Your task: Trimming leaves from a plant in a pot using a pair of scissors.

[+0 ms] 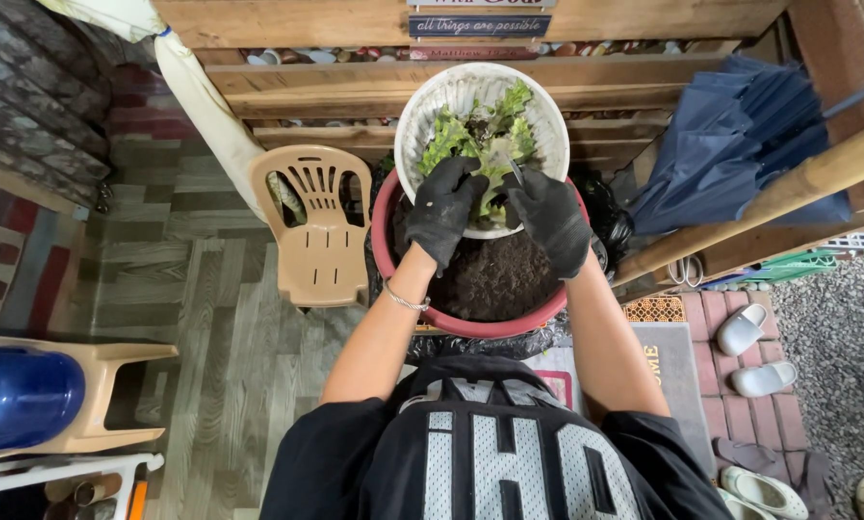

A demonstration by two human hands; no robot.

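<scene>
Lettuce (485,144) being gathered over a soil-filled red pot (386,252).
Left hand (441,212), gloved black, is curling loosely over the leaves; right hand (550,220) is pinching a thin metal tool (516,172) just beyond, inside the white colander (422,111) sitting on the pot's far rim.

Lettuce (480,144) heaped in white colander (422,116).

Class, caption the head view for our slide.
Gloved left hand and right hand handle lettuce in a white bowl.
</scene>
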